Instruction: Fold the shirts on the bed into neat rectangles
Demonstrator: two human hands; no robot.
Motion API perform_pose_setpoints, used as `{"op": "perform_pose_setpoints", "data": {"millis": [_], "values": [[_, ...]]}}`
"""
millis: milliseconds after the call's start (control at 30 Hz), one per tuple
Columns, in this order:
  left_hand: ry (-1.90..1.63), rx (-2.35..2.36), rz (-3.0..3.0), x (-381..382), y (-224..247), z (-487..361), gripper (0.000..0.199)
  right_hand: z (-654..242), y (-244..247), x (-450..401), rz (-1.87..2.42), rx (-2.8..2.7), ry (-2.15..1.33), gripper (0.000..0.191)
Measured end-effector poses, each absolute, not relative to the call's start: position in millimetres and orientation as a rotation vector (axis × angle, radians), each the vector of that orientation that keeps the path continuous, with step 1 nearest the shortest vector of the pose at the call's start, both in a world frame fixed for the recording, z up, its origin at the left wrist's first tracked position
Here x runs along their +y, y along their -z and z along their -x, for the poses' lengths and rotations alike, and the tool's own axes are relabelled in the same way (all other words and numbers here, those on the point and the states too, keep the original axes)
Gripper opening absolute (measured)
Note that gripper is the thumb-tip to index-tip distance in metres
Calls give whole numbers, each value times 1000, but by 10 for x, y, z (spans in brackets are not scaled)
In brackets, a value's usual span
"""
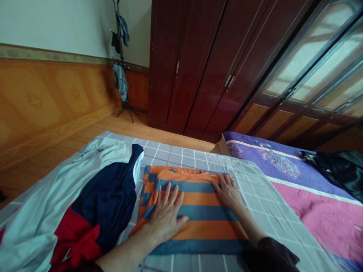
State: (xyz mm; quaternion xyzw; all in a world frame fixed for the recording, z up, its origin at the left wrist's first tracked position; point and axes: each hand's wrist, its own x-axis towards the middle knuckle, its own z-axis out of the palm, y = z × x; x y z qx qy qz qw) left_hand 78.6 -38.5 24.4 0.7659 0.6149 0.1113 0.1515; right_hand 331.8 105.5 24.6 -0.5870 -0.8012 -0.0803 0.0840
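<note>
A striped orange and grey-blue shirt (204, 198) lies folded into a rough rectangle on the grey checked bedsheet (261, 196). My left hand (167, 213) rests flat on the shirt's left part, fingers spread and pointing away from me. Near the far right corner of the shirt, my right hand (228, 190) lies with its fingers stretched out on the cloth. Neither hand grips anything. Along the shirt's left side, folded layers show beneath the top panel. A dark sleeve covers my right forearm and overlaps the near right corner.
To the left lies a loose heap of clothes: a pale garment (85, 166) and a navy and red one (106, 204). A purple and pink quilted mat (295, 181) is at right, with a black garment (337, 168) on it. Behind stand a dark red wardrobe (204, 68) and coat rack (120, 49).
</note>
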Motion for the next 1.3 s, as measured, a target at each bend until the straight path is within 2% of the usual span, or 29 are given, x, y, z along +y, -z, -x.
{"op": "perform_pose_setpoints", "data": {"millis": [167,333,467,533,600,667,733,900,1000,1300], "values": [[-440,1736,-2195,-374,-224,-761,76,-3131,-135,960,1252,-2672,196,53],[-406,1875,-2130,-317,-324,-647,84,-2870,-181,850,1419,-2488,295,52],[-456,1962,-2156,-331,-453,-561,69,-2576,-536,525,1010,-2738,81,47],[-442,1963,-2148,-334,-550,-513,54,-2377,-738,413,842,-2814,-88,42],[-404,1996,-2079,-309,-659,-431,38,-2160,-871,450,766,-2807,-221,37],[-366,2066,-1975,-259,-746,-304,36,-1936,-892,622,801,-2735,-278,32],[-333,2133,-1880,-202,-784,-153,38,-1718,-799,838,888,-2643,-281,29],[-272,2113,-1764,-128,-699,105,17,-1352,-347,1082,947,-2508,-317,18],[-289,2057,-1738,-122,-648,138,14,-1304,-153,1085,958,-2431,-362,16],[-296,2025,-1672,-93,-666,95,10,-1316,-41,1177,900,-2357,-458,16]]}}
